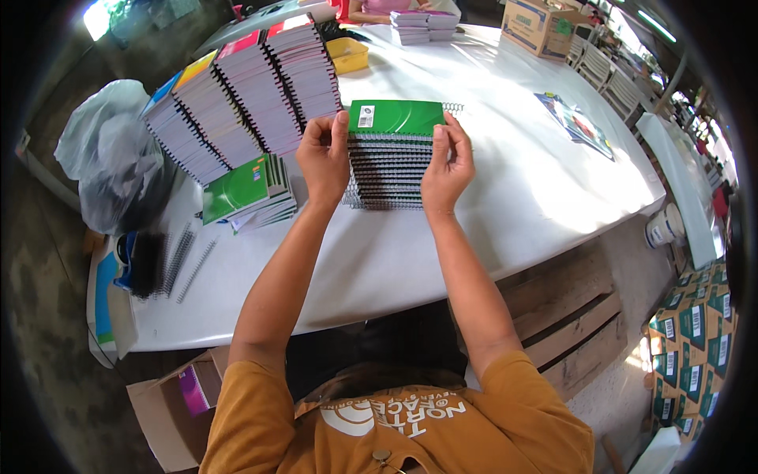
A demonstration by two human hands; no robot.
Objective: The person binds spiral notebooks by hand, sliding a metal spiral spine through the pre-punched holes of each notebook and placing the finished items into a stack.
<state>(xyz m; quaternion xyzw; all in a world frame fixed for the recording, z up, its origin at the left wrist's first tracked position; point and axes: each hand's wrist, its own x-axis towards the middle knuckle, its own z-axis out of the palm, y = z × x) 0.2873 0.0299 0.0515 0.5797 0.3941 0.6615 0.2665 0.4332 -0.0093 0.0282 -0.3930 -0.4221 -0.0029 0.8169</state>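
Observation:
A green-covered spiral notebook (407,115) with a white label lies on top of a stack of spiral-bound notebooks (387,170), their wire coils facing me. My left hand (325,162) pinches the top notebook at its left edge, thumb up and fingers curled. On the opposite edge my right hand (448,166) grips the same notebook, thumb along its side. Loose ends of wire coil stick out past the stack at both sides. Left of my left hand lies a smaller pile of green-covered books (241,189) without visible coils.
Tall stacks of bound books (260,95) stand behind my left hand, with a yellow tray (347,55) beyond. Loose wire coils (180,259) lie at the table's left. Magazines (576,125) and a cardboard box (541,28) are to the right. Someone in pink (383,8) sits across.

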